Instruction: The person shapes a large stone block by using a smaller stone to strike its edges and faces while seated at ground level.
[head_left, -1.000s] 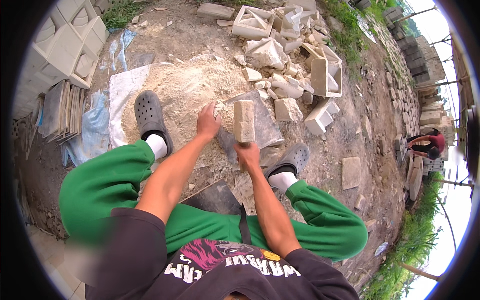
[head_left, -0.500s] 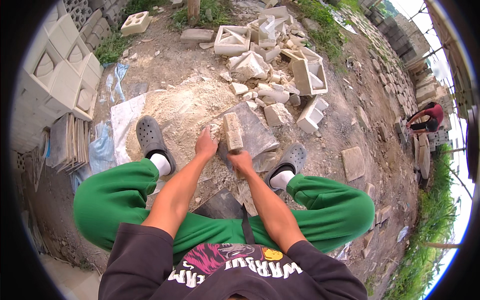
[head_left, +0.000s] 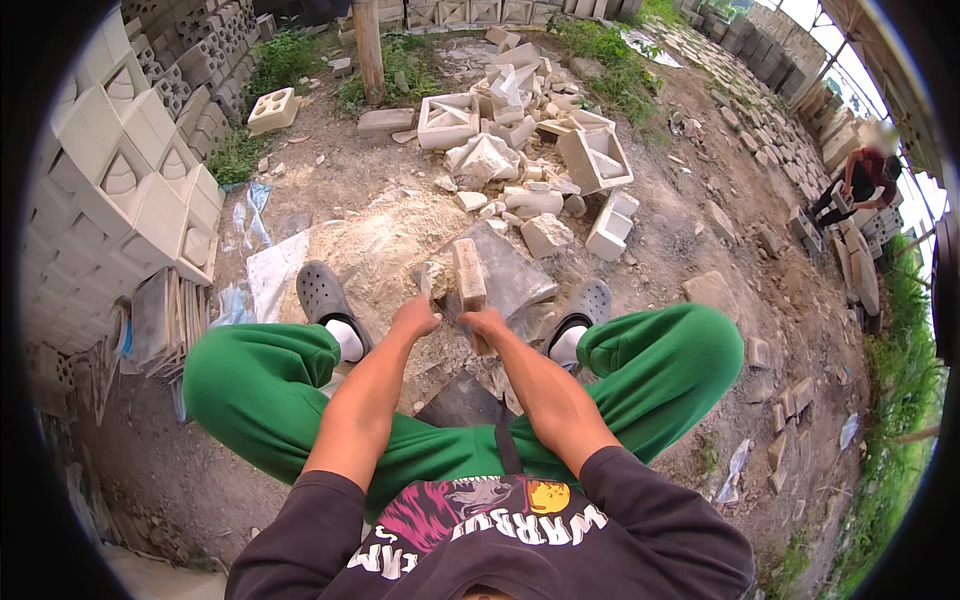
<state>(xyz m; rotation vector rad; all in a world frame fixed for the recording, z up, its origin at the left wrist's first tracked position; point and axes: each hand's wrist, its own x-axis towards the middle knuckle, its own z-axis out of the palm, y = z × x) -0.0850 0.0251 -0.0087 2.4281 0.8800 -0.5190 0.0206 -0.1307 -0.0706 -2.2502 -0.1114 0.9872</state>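
Observation:
My left hand [head_left: 415, 316] is closed on a pale chunk of broken block [head_left: 432, 279], held over the left edge of a flat dark slab [head_left: 515, 280]. Gripped in my right hand [head_left: 486, 322] is a mallet with a long, blocky, light-brown head [head_left: 467, 270]. Its head points away from me above the slab, a little to the right of the chunk, with a gap between them. Part of the handle shows below my fist. Pale crushed powder [head_left: 365, 245] is heaped beyond my left hand and beside the slab.
Broken decorative blocks [head_left: 490, 160] lie piled beyond the slab. Stacked pale blocks [head_left: 150, 160] form a wall at left, near thin boards [head_left: 165, 320]. My clogs [head_left: 325, 292] flank the work spot. A wooden post [head_left: 367, 50] stands far off. Another person [head_left: 862, 185] handles blocks at far right.
The view has tilted up, showing more background. The chunk now stands more upright in my left hand. The other person has straightened from a bend and holds a block.

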